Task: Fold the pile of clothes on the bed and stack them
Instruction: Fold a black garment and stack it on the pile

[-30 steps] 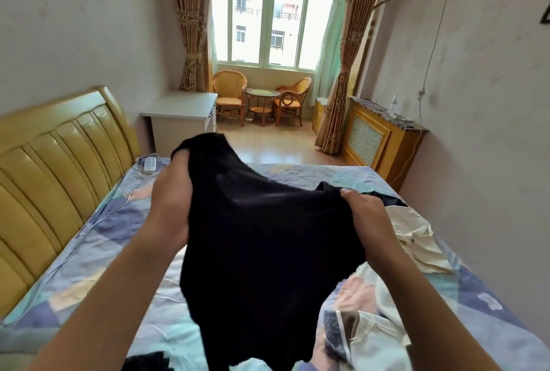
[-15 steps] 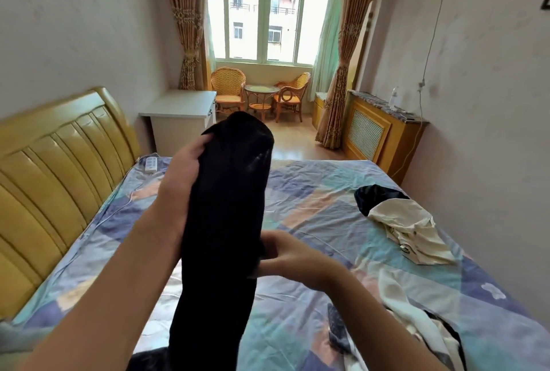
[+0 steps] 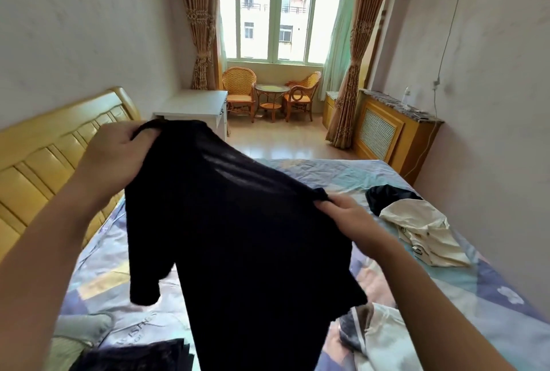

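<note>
- My right hand (image 3: 346, 216) has moved out to pinch the black shirt's (image 3: 238, 236) far shoulder.
- The shirt, bunched into a column before, now hangs spread between both hands.

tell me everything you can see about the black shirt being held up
The black shirt is a plain dark top of thin, soft-looking fabric, with one short sleeve hanging at its lower left. It is held up, spread and slanted over the bed. The left hand grips its upper corner, higher; the right hand pinches the opposite edge, lower. Its body drapes down out of view, unfolded.
</note>
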